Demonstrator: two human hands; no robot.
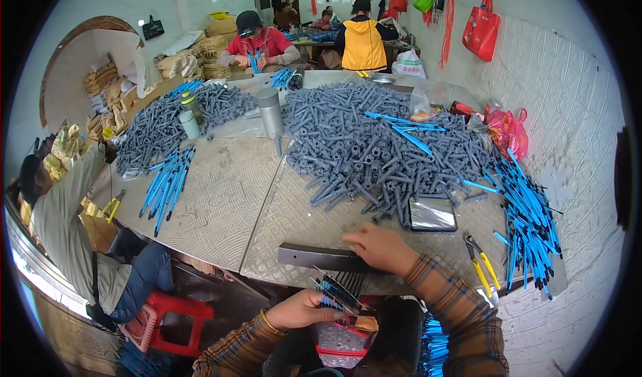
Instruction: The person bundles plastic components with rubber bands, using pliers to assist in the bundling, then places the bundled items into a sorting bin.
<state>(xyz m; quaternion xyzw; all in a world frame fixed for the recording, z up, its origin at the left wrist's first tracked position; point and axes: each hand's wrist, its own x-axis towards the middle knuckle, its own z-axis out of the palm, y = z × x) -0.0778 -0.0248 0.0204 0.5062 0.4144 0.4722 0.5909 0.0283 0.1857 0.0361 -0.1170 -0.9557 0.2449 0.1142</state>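
Observation:
My left hand is closed around a bundle of thin blue and black rods at the table's front edge. The rods' black ends run up toward a long dark metal bar lying along that edge. Over the bar's right part is my right hand, palm down, its fingers loosely bent and pointing left. No object shows between those fingers; whether they touch the bar is hard to make out. Just beyond lies a large heap of grey plastic wall plugs, with a dark rectangular tray at its near side.
Yellow-handled pliers and a pile of blue rods lie to the right. More blue rods, a metal canister and a green bottle are on the left. A co-worker sits left by a red stool; others work behind.

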